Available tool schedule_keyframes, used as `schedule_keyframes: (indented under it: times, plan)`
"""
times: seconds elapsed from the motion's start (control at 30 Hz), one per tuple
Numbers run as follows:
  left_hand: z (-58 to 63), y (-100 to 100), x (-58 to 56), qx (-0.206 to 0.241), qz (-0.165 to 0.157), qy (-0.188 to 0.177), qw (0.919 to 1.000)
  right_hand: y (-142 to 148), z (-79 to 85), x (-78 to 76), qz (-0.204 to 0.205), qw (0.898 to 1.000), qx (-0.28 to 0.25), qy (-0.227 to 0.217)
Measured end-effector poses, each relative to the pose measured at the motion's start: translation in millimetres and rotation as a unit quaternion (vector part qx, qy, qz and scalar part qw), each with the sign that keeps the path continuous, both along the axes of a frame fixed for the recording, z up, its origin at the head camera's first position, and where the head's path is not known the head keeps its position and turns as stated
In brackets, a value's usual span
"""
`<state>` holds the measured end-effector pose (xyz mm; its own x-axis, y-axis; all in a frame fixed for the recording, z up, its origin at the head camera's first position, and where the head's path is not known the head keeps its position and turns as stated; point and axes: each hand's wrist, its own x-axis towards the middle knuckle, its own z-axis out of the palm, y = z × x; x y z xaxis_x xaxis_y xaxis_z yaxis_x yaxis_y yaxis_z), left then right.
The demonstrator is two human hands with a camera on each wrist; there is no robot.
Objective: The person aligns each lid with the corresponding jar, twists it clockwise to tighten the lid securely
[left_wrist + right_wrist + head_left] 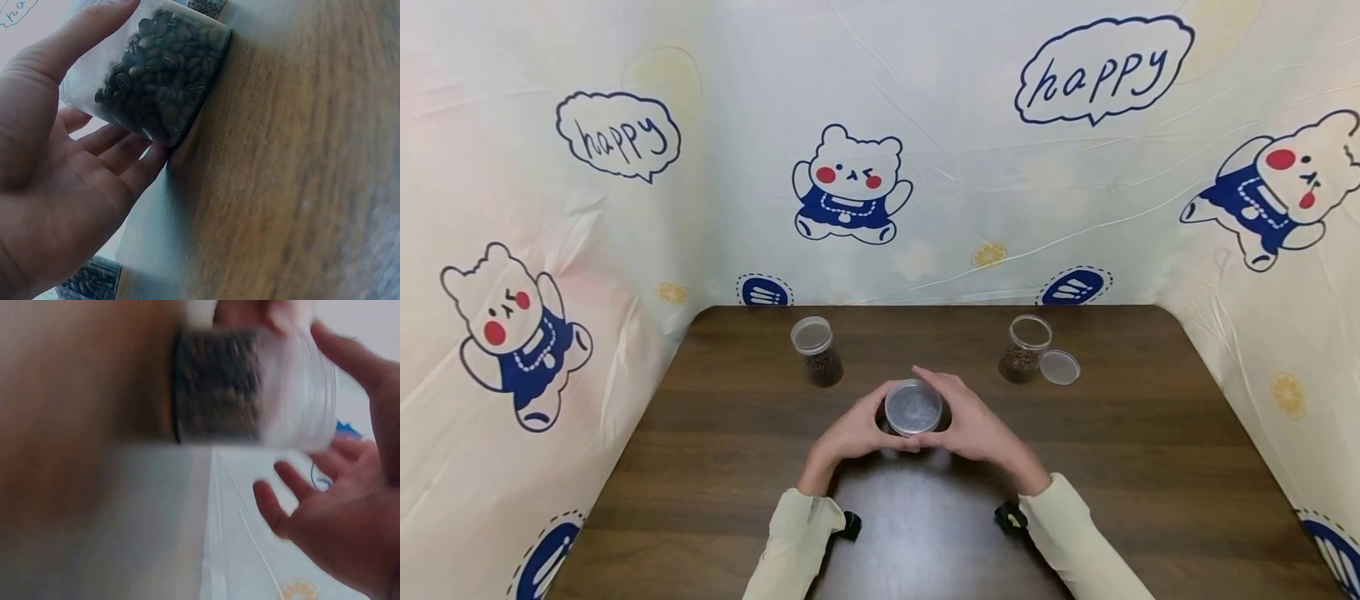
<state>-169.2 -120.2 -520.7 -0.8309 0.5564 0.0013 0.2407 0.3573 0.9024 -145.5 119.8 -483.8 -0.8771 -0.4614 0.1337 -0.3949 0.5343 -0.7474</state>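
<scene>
A clear round jar of coffee beans (169,69) stands upright on the table between both hands, a clear lid (913,407) on its top. My left hand (859,423) grips the jar's side; in the left wrist view its thumb lies across the wall and the fingertips reach round near the base. Over on the other side, my right hand (973,421) curves round the lid, thumb in front and index finger at the back. Its lower fingers (272,509) spread away from the jar in the blurred right wrist view.
Back left stands another jar (817,354) of beans, lid on. Back right is an uncovered jar (1022,354) of beans, its loose lid (1060,367) lying beside it. A printed curtain (955,167) encloses the brown wooden table (715,467) at the back and sides.
</scene>
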Motion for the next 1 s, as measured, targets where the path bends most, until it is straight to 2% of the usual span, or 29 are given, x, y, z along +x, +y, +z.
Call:
schedule_keyframes:
  times: [0.1, 0.2, 0.5, 0.6, 0.7, 0.77, 0.87, 0.93, 1.0]
  plan:
    - [-0.4, 1.4, 1.2, 0.001, 0.005, -0.009, 0.9999, 8.4, 0.8, -10.9, 0.048, 0.999, 0.01, 0.005]
    - [-1.5, 2.5, 1.7, 0.001, 0.008, -0.008, 0.9999, 11.9, 0.2, -17.0, 0.069, 0.997, 0.018, 0.015]
    - [-0.6, 3.4, 1.4, 0.0, 0.038, 0.008, 0.9993, 6.5, 1.4, -18.5, 0.059, 0.997, 0.037, 0.045]
    - [-1.1, 2.8, 0.7, -0.002, 0.042, 0.011, 0.9991, 1.3, 3.4, -16.5, 0.038, 0.997, 0.038, 0.051]
    - [-1.8, 2.1, 0.1, -0.006, 0.04, 0.015, 0.9991, -6.3, 5.5, -10.3, -0.006, 0.996, 0.05, 0.067]
    - [-2.1, 1.4, -0.3, -0.006, 0.037, 0.019, 0.9991, -12.8, 6.8, -4.1, -0.045, 0.993, 0.069, 0.085]
    - [-2.1, 0.3, -1.2, -0.004, 0.028, 0.023, 0.9993, -21.9, 8.3, 5.4, -0.095, 0.982, 0.111, 0.122]
    - [-2.1, -0.3, -1.8, -0.003, 0.018, 0.02, 0.9996, -25.5, 8.6, 10.1, -0.111, 0.975, 0.137, 0.138]
    - [-2.3, -0.6, -2.1, -0.004, 0.009, 0.01, 0.9999, -25.3, 8.1, 12.5, -0.109, 0.975, 0.142, 0.132]
